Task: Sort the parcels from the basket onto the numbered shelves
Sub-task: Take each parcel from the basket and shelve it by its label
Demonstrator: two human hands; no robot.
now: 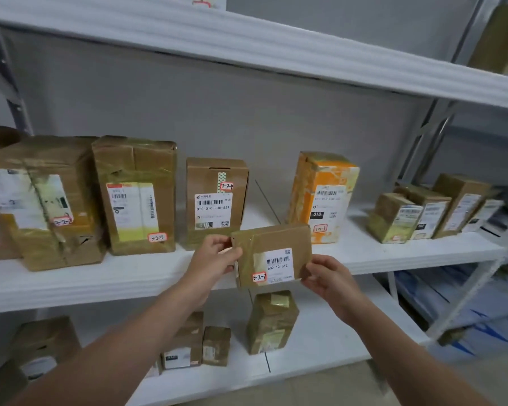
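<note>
Head view: both bare forearms extend from the bottom edge (elbows cut off there) toward the middle shelf [123, 276]. The left hand [217, 254] grips the left edge of a small brown parcel [276, 238] near its top corner, fingers curled round the side. The right hand [327, 276] pinches the lower right corner, with the thumb on the front face and the other fingertips hidden behind the cardboard.

The parcel is held upright in the air, overlapping the shelf's front lip. Its white barcode label [279, 263] faces the camera, and a red-edged sticker [259, 277] at its lower left reads 3-2-7.

Behind it on the shelf stand a carton marked 3-2-4 [216, 197] and an orange box [323, 194]. The parcel covers the carton's lower right corner and part of the gap between the two. The orange box's own sticker is too blurred to read.

Further left are cartons marked 3-2-3 [135, 194] and 3-2-2 [50, 200], the latter smeared at the frame edge. The labels on the small boxes [423, 212] at far right are illegible. On the lower shelf [320, 347], several parcels sit partly hidden behind the left forearm.
</note>
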